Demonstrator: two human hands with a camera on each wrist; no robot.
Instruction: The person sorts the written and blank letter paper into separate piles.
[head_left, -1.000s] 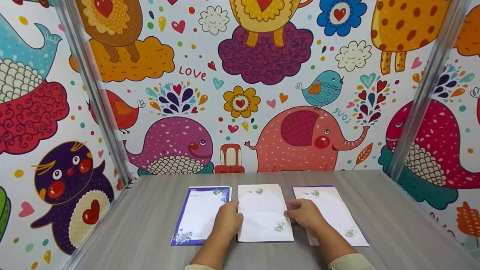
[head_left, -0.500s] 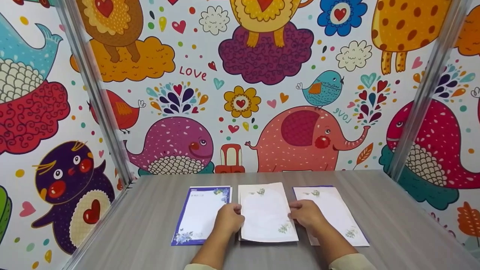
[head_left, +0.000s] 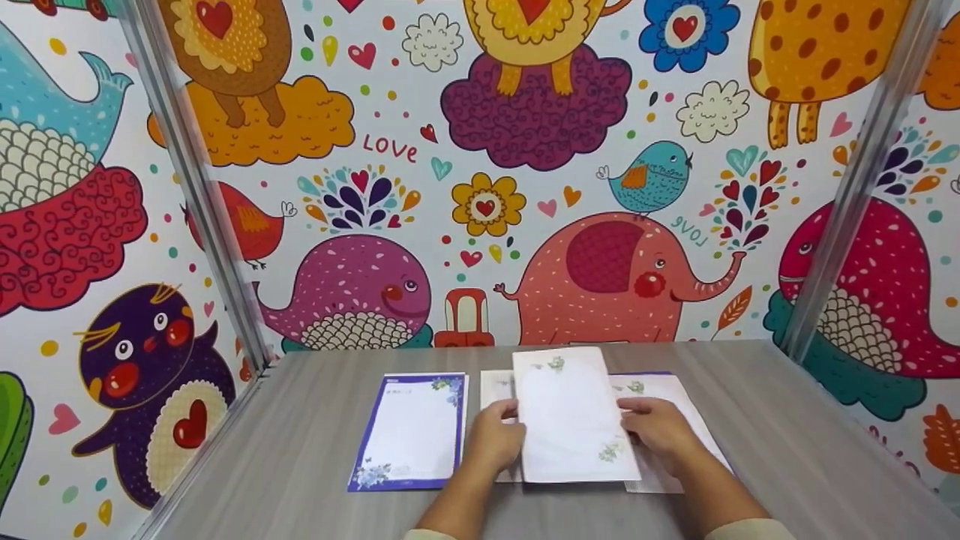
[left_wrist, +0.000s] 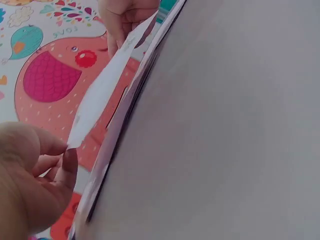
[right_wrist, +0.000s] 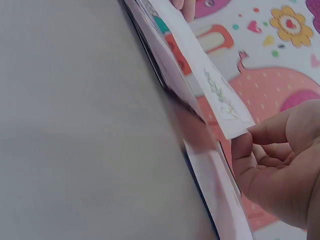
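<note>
A sheet of white stationery paper (head_left: 574,420) with small green leaf prints is held up off the table between my hands. My left hand (head_left: 495,439) pinches its left edge, and my right hand (head_left: 664,431) pinches the right edge. In the left wrist view, the thumb and fingers of my left hand (left_wrist: 37,175) grip a corner of the sheet (left_wrist: 95,100), which bows slightly. The right wrist view has my right hand (right_wrist: 285,160) holding the other end. Beneath the sheet, a middle stack of similar paper (head_left: 495,386) is partly covered.
To the left lies a purple-bordered stack (head_left: 416,427) with blue flower prints. A right-hand stack (head_left: 686,412), with leaf-printed paper on top and purple showing beneath, is partly hidden by the sheet and my right hand. Behind the grey table (head_left: 300,420) stands a cartoon-printed wall (head_left: 480,262).
Both hands have lifted the top sheet from the middle stack and carried it to the right, uncovering the stack's left part. The sheet now overlaps the right stack in view.
</note>
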